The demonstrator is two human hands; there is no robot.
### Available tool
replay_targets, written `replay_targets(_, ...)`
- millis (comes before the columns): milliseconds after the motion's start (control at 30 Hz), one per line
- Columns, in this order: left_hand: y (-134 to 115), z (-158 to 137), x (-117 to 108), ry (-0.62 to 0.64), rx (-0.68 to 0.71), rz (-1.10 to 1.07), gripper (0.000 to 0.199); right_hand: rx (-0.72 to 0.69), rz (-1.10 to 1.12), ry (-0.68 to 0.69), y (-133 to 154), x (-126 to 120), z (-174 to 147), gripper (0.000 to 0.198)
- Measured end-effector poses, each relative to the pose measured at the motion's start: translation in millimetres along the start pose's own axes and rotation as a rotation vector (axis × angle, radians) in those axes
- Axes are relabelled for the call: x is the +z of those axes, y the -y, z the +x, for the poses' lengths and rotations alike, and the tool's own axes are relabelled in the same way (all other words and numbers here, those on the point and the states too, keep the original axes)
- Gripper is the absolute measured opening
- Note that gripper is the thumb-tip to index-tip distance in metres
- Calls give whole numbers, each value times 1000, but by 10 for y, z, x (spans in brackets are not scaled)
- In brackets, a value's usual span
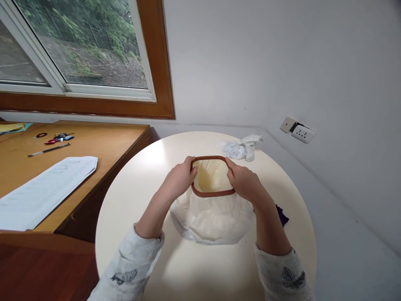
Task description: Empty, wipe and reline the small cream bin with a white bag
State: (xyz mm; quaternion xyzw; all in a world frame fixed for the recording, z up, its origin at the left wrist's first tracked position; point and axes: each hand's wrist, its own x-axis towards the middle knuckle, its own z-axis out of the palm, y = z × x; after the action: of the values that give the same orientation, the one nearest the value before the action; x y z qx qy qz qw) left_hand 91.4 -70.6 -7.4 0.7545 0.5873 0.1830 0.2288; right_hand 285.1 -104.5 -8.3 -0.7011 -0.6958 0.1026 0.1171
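Both my hands grip a brown rounded-rectangular rim (213, 194) from its two sides. My left hand (181, 177) is closed on the left side, thumb on the inner edge. My right hand (246, 179) is closed on the right side in the same way. A thin white plastic bag (213, 221) lines the opening and spreads out below the rim over the round table (134, 184). Inside the opening the bag looks cream and crumpled. Any container under the bag is hidden by it.
A knotted white plastic bag (241, 148) lies at the table's back right. Something dark purple (282, 215) is partly behind my right forearm. The wooden desk (125, 142) at left holds papers (46, 190), a pen (48, 150) and keys (59, 138). A wall socket (303, 133) is at right.
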Motion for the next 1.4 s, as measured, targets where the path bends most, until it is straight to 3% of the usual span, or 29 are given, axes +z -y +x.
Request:
replay_targets(400, 6, 19, 51, -88, 0, -6, 39, 21, 91, -3, -40, 31, 7, 49)
replay_targets(567, 31, 25, 115, -169, 62, -69, 37, -10, 288, -89, -68, 66, -5, 44)
replay_targets(700, 129, -48, 134, -235, 83, -163, 52, -41, 375, -156, -133, 117, -51, 50)
replay_targets(867, 365, -379, 212, -398, 64, -297, 42, 85, 624, -326, -441, 389, -275, 61)
replay_targets(1000, 512, -722, 409, -497, 85, -349, 23, 152, 669, -324, -643, 820, -463, 60)
replay_targets(1167, 510, -976, 723, -410, 178, -370, 17, 109, 718, -314, -526, 1244, -571, 60)
replay_targets(1400, 390, -1004, 1050, -260, 288, -359, 23, -125, 627, -337, -254, 1384, -606, 49)
